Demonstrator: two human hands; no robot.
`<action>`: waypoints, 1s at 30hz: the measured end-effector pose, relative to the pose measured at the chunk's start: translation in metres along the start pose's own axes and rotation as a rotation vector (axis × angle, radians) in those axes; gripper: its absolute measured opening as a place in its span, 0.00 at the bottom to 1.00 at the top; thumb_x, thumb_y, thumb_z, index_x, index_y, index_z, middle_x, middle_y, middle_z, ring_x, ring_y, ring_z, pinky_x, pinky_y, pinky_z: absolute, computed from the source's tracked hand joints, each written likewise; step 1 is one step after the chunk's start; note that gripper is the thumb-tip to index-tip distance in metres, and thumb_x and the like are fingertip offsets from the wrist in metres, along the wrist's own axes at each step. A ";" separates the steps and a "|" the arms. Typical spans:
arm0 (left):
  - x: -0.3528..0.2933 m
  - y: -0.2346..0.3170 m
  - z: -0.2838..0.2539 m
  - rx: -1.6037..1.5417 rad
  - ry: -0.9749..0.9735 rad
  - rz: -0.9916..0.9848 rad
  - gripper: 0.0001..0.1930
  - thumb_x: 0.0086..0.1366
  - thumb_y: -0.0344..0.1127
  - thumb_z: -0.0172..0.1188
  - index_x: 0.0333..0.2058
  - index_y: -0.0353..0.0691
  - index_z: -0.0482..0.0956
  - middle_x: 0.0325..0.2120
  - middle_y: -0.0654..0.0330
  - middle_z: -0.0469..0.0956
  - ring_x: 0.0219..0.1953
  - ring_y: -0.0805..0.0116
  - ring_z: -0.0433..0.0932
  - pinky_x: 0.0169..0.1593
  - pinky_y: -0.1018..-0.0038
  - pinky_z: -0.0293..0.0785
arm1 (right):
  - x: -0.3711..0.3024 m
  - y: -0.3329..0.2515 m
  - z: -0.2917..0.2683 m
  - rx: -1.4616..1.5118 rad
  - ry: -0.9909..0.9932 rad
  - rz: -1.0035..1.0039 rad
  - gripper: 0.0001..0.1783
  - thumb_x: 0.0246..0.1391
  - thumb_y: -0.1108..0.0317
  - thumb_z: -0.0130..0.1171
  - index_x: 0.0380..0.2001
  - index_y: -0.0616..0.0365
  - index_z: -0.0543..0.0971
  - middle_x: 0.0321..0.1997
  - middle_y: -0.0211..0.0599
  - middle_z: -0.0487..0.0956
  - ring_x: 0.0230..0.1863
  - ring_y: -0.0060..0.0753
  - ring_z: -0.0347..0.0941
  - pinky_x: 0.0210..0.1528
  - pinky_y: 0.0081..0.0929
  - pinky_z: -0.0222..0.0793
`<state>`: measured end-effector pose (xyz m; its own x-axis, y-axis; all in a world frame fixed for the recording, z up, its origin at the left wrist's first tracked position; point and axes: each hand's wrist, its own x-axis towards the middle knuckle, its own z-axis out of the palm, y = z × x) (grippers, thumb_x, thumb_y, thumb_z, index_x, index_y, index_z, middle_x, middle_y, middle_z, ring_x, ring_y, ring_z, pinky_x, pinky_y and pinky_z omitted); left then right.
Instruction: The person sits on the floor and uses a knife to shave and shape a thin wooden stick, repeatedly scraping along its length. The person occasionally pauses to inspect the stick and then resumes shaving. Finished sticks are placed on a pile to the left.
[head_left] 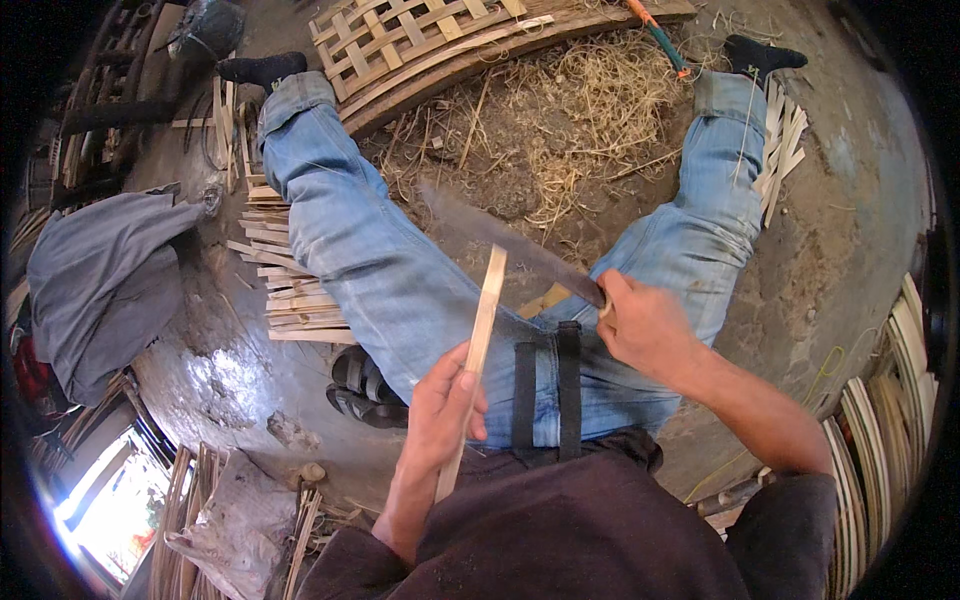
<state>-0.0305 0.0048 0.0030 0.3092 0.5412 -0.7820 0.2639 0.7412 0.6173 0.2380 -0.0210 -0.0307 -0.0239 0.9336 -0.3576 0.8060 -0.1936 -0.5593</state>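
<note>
Pretty rough-looking floor [850, 215] here, grey, worn and blotchy, with pale shavings [600, 140] scattered over part of it. Harsh white light comes through a bright opening [120, 505] at lower left, can't tell if window or door, and a shiny glare patch [222, 378] sits nearby. Upper left's way darker.

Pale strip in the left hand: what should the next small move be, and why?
Probably settle the knife against the upper end of the pale strip: the left hand grips it lower down, and the right hand holds the knife close to that end, though blur hides whether they touch.
</note>
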 end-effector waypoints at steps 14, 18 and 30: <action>0.006 -0.005 -0.004 -0.003 -0.118 0.067 0.26 0.72 0.46 0.48 0.60 0.32 0.66 0.17 0.73 0.61 0.15 0.86 0.57 0.18 0.85 0.54 | -0.009 -0.002 -0.003 -0.116 -0.042 -0.126 0.08 0.50 0.69 0.54 0.32 0.60 0.69 0.27 0.48 0.77 0.27 0.52 0.77 0.27 0.45 0.74; -0.001 -0.002 -0.005 -0.004 -0.108 0.016 0.25 0.73 0.45 0.47 0.61 0.34 0.66 0.18 0.73 0.61 0.17 0.86 0.58 0.20 0.85 0.55 | -0.024 -0.017 -0.002 -0.195 -0.127 -0.247 0.08 0.51 0.69 0.54 0.32 0.60 0.69 0.28 0.48 0.77 0.28 0.52 0.78 0.28 0.44 0.74; -0.003 0.011 0.001 0.017 -0.107 0.027 0.29 0.74 0.51 0.41 0.58 0.28 0.66 0.19 0.70 0.63 0.16 0.83 0.60 0.19 0.84 0.57 | -0.007 0.004 -0.003 -0.026 -0.065 -0.094 0.10 0.53 0.68 0.53 0.35 0.61 0.69 0.27 0.50 0.77 0.28 0.56 0.77 0.27 0.48 0.73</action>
<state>-0.0278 0.0105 0.0121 0.4115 0.5147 -0.7522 0.2697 0.7195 0.6399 0.2430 -0.0272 -0.0281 -0.1379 0.9256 -0.3524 0.8132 -0.0972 -0.5738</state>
